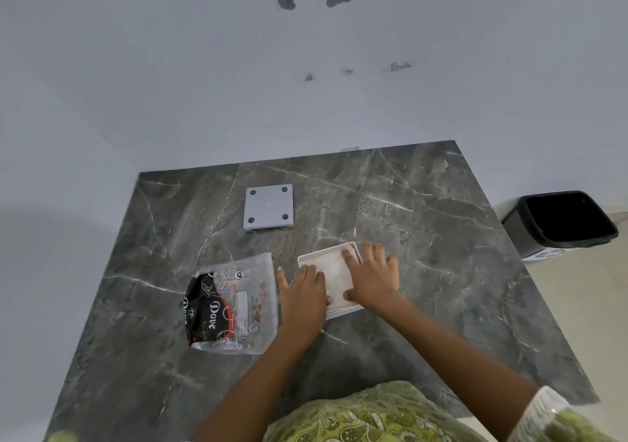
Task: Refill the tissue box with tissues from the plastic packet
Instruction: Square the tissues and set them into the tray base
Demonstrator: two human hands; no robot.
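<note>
Overhead, I see both hands flat, grasping nothing: left hand (pixel 303 292) and right hand (pixel 372 276) press white tissues (pixel 334 271) inside the open white square tissue box (pixel 350 247) on the grey marble table (pixel 441 237). Just left lies the clear plastic packet (pixel 234 302); well behind lies the grey square lid (pixel 268 206).

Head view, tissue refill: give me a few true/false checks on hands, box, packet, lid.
1. Both hands, left hand and right hand, rest on the tissues in the tissue box. True.
2. The plastic packet lies right of the box. False: it lies left.
3. The grey lid sits on the box. False: it lies apart, farther back on the table.
4. A black bin stands beside the table. True.
</note>
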